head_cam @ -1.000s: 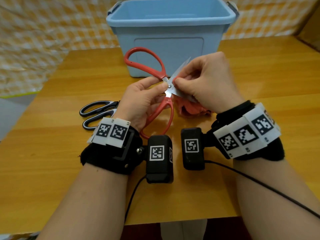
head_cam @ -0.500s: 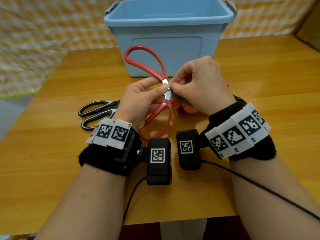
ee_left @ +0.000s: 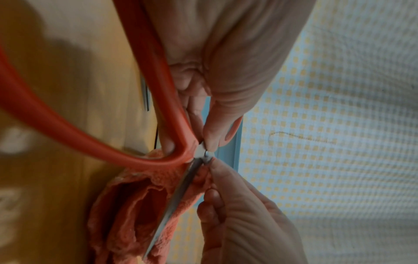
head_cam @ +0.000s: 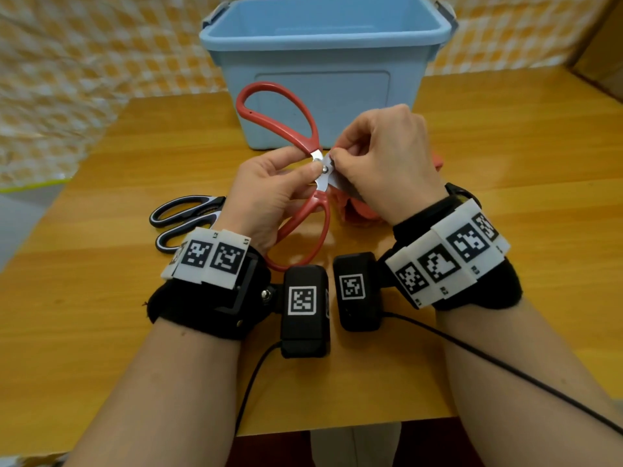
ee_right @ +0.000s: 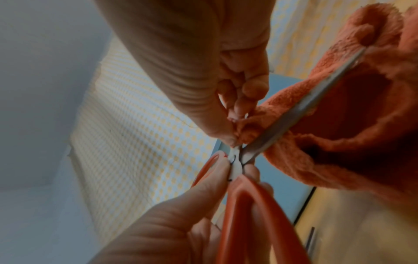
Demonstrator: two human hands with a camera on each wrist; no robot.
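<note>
Above the table, left hand pinches the red scissors at the pivot. Right hand is pinching orange cloth against the blade.

1. The red scissors are wide open and held up in the air. One loop points to 11 o'clock, the other to 6 o'clock.
2. The orange cloth is fluffy and folded around one blade, at 4 o'clock from the scissors' middle.

Wooden table; a blue bin stands at its back; black-handled scissors lie left.
</note>
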